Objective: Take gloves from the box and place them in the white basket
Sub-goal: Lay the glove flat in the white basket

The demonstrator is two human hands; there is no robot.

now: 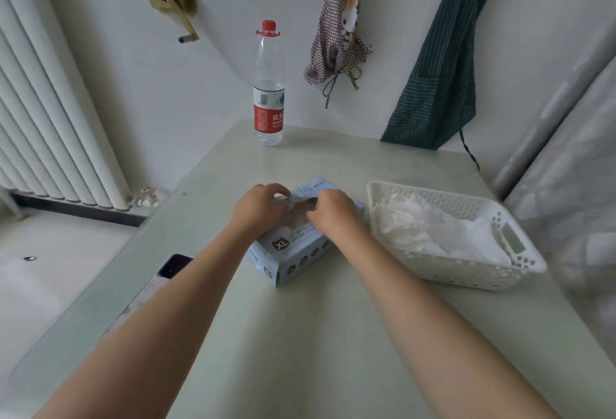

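Observation:
A light blue glove box [293, 252] marked XL lies in the middle of the table. Both hands rest on its top opening. My left hand [258, 207] is at the opening's left side with fingers curled. My right hand [330, 210] is at the right side, fingertips pinched at the opening. Whether they grip a glove is hidden by the fingers. To the right of the box stands the white basket [480, 273], with several thin white gloves [430, 228] heaped inside.
A clear water bottle [268, 85] with a red cap stands at the table's far edge. A dark phone [173, 267] lies near the left edge by my left forearm. Aprons hang on the wall behind; a radiator is at left.

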